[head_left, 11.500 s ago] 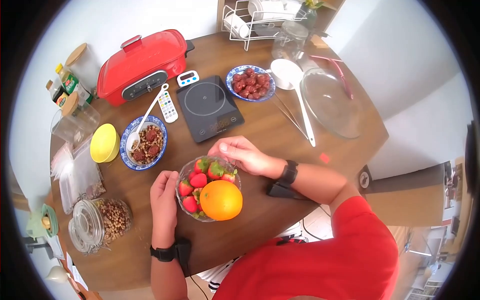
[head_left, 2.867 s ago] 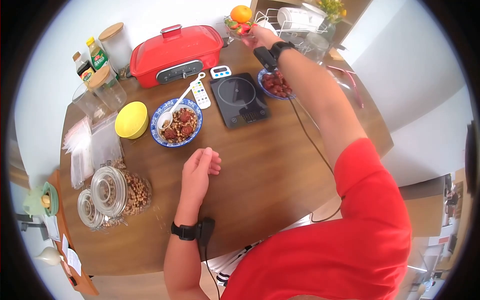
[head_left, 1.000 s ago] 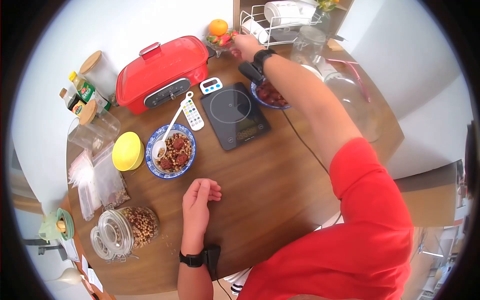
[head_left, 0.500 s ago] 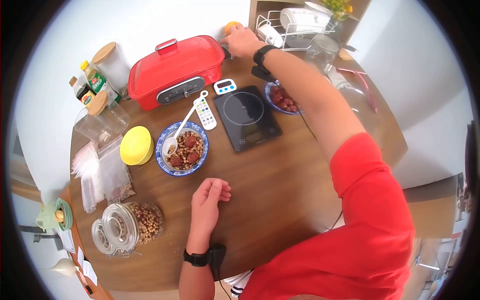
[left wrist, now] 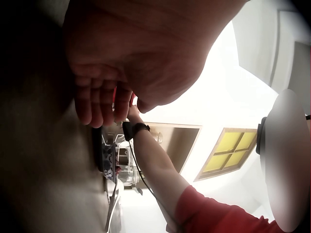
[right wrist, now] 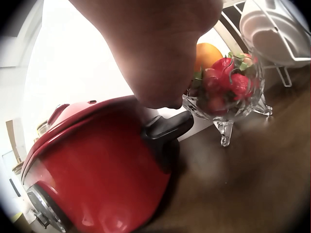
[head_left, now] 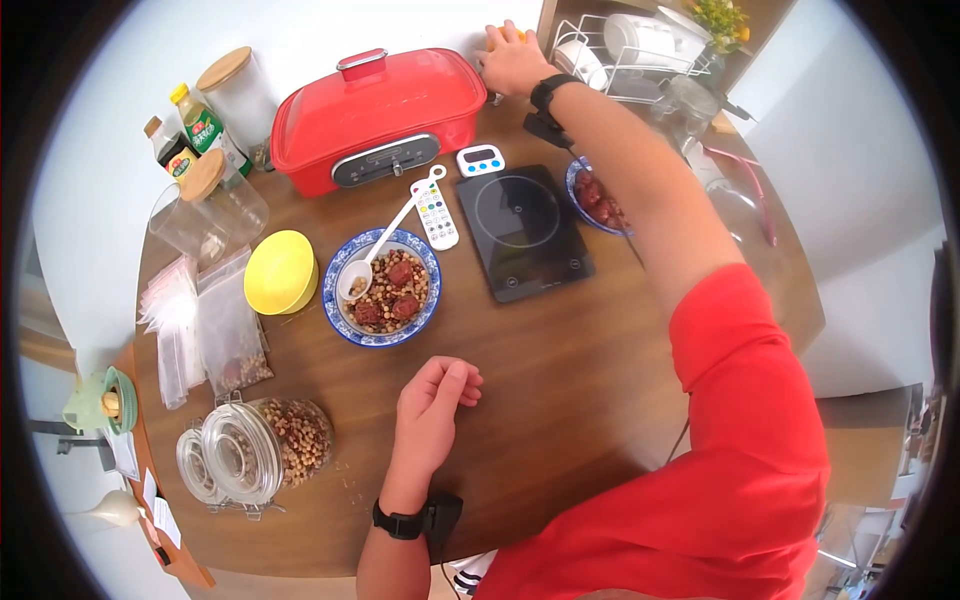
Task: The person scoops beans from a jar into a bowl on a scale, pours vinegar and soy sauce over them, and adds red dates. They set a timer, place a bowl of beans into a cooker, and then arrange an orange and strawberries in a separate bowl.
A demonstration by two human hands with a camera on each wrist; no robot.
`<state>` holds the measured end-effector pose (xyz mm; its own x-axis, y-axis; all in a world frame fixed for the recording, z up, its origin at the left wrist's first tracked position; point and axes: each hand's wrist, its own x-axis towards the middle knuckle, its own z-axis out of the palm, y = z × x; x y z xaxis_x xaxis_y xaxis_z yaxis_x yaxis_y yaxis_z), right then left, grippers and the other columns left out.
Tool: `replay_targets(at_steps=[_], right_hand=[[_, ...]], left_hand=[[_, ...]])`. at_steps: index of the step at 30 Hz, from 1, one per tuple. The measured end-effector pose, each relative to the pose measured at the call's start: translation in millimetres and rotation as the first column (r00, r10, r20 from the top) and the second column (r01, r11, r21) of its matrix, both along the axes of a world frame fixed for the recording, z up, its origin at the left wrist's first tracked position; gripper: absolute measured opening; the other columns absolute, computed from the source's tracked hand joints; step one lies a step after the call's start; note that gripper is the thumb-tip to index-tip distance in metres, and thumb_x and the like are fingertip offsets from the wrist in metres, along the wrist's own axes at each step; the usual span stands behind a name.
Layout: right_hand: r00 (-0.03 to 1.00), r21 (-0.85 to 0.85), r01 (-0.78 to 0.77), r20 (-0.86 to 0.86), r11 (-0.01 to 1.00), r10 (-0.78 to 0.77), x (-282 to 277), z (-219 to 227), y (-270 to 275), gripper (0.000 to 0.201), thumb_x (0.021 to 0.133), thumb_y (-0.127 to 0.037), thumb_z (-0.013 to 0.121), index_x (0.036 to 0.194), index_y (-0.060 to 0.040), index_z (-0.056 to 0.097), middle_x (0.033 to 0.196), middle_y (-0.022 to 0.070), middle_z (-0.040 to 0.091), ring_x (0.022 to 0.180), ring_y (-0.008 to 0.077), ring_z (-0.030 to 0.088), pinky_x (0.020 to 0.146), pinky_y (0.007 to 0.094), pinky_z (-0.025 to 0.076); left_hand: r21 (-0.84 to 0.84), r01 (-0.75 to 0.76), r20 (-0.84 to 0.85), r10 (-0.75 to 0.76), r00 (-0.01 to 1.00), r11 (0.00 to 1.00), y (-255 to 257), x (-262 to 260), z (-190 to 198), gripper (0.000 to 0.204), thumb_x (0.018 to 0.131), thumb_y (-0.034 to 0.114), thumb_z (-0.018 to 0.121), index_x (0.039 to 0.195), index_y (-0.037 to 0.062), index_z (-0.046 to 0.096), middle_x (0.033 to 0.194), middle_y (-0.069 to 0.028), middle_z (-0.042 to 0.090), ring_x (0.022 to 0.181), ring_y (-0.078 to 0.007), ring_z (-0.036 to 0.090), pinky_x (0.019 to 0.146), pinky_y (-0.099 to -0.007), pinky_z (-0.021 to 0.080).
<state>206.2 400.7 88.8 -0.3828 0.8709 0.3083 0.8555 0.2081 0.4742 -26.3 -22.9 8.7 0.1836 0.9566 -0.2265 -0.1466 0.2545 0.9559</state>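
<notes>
At the far edge of the desk (head_left: 560,380), the right hand (head_left: 512,62) reaches past the red cooker (head_left: 375,115) to the glass fruit bowl (right wrist: 228,94). From the head view the bowl is almost wholly hidden under that hand; only a sliver of orange peel shows at the knuckles. The right wrist view shows the bowl standing upright on its small feet on the wood, just beside the cooker's black side handle (right wrist: 163,128), with strawberries (right wrist: 226,80) and an orange (right wrist: 209,54) inside. The hand sits close over the bowl's near rim; whether its fingers are spread, pressed together or gripping the glass cannot be told, since they are out of sight in every view.

The left hand (head_left: 432,412) rests on the bare wood at the near side, well apart from the bowl. Its fingers (left wrist: 104,104) lie side by side, loosely curled and holding nothing.

Between the two hands stand a black induction plate (head_left: 528,232), a white remote (head_left: 436,212) and a small timer (head_left: 480,159). A blue-rimmed dish of nuts and red dates (head_left: 383,290) carries a white spoon (head_left: 372,260); a yellow bowl (head_left: 279,272) sits just beside it. A second blue dish of dates (head_left: 597,200) lies partly under the right forearm. A wire dish rack (head_left: 630,45) stands near the fruit bowl.
</notes>
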Motion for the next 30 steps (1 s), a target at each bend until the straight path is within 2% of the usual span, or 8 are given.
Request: replay_targets(at_steps=[11, 13, 14, 16, 19, 27, 29, 30], right_hand=[[0.991, 0.148, -0.066, -0.108, 0.987, 0.082, 13, -10, 17, 0.046, 0.095, -0.043, 0.055, 0.138, -0.0293, 0.065, 0.153, 0.0154, 0.045, 0.142, 0.0380, 0.038, 0.111, 0.0608, 0.034], [0.899, 0.778, -0.319, 0.069, 0.541, 0.431, 13, -5, 16, 0.023, 0.094, -0.019, 0.065, 0.106, -0.0028, 0.076, 0.096, 0.0133, 0.075, 0.095, 0.0298, 0.069, 0.084, 0.0404, 0.055], [0.899, 0.777, -0.322, 0.072, 0.541, 0.432, 18, 0, 15, 0.023, 0.094, -0.019, 0.065, 0.106, -0.0028, 0.076, 0.096, 0.0133, 0.075, 0.095, 0.0298, 0.069, 0.084, 0.0404, 0.055], [0.835, 0.125, -0.243, -0.478, 0.962, 0.273, 19, 29, -13, 0.034, 0.090, -0.030, 0.062, 0.109, -0.0078, 0.078, 0.122, 0.0226, 0.069, 0.126, 0.0433, 0.055, 0.106, 0.0530, 0.045], [0.955, -0.096, -0.107, -0.288, 0.990, 0.076, 39, 18, 36, 0.036, 0.090, -0.034, 0.060, 0.121, -0.0275, 0.076, 0.137, 0.0106, 0.059, 0.129, 0.0344, 0.050, 0.107, 0.0562, 0.039], [0.844, 0.440, -0.271, -0.320, 0.856, 0.431, 62, 18, 1, 0.028, 0.087, -0.017, 0.067, 0.112, -0.0159, 0.079, 0.093, 0.0075, 0.072, 0.096, 0.0259, 0.066, 0.088, 0.0359, 0.052], [0.443, 0.314, -0.270, -0.799, 0.910, 0.407, 72, 34, -10, 0.040, 0.089, -0.035, 0.065, 0.119, -0.0119, 0.077, 0.151, 0.0230, 0.049, 0.144, 0.0440, 0.038, 0.116, 0.0576, 0.037], [0.449, 0.315, -0.268, -0.795, 0.910, 0.408, 70, 42, -25, 0.040, 0.089, -0.035, 0.065, 0.119, -0.0119, 0.077, 0.151, 0.0230, 0.049, 0.144, 0.0440, 0.038, 0.116, 0.0576, 0.037]], left_hand=[[0.000, 0.005, 0.023, -0.005, 1.000, 1.000, 0, -1, -1, 0.027, 0.108, 0.024, 0.052, 0.102, 0.0007, 0.065, 0.094, -0.0066, 0.068, 0.084, -0.0136, 0.064, 0.078, -0.0285, 0.053], [0.006, 0.002, 0.017, -0.003, 1.000, 1.000, 0, -1, 0, 0.027, 0.108, 0.024, 0.052, 0.102, 0.0007, 0.065, 0.094, -0.0066, 0.068, 0.084, -0.0136, 0.064, 0.078, -0.0286, 0.053], [0.008, 0.002, 0.021, -0.002, 1.000, 1.000, 0, -1, 0, 0.027, 0.108, 0.023, 0.052, 0.102, 0.0006, 0.065, 0.094, -0.0067, 0.068, 0.084, -0.0137, 0.064, 0.078, -0.0286, 0.053], [0.008, 0.006, 0.026, -0.006, 1.000, 1.000, 0, 0, 0, 0.027, 0.108, 0.023, 0.052, 0.102, 0.0006, 0.065, 0.094, -0.0067, 0.068, 0.084, -0.0137, 0.064, 0.078, -0.0285, 0.054], [0.009, 0.005, 0.005, -0.005, 1.000, 1.000, 0, 0, -1, 0.026, 0.108, 0.023, 0.052, 0.101, 0.0007, 0.065, 0.094, -0.0067, 0.068, 0.084, -0.0137, 0.064, 0.078, -0.0284, 0.054], [0.021, -0.001, 0.030, 0.001, 1.000, 1.000, 0, -1, -3, 0.025, 0.107, 0.023, 0.056, 0.103, 0.0005, 0.065, 0.093, -0.0046, 0.067, 0.083, -0.0114, 0.063, 0.077, -0.0266, 0.053], [0.023, -0.005, 0.031, 0.004, 1.000, 1.000, 0, -1, -4, 0.026, 0.107, 0.024, 0.056, 0.102, 0.0006, 0.065, 0.093, -0.0046, 0.068, 0.083, -0.0113, 0.063, 0.076, -0.0266, 0.053], [0.022, -0.009, 0.027, 0.009, 1.000, 1.000, 1, -1, -4, 0.026, 0.108, 0.025, 0.055, 0.102, 0.0008, 0.065, 0.093, -0.0045, 0.068, 0.082, -0.0112, 0.063, 0.075, -0.0265, 0.053]])
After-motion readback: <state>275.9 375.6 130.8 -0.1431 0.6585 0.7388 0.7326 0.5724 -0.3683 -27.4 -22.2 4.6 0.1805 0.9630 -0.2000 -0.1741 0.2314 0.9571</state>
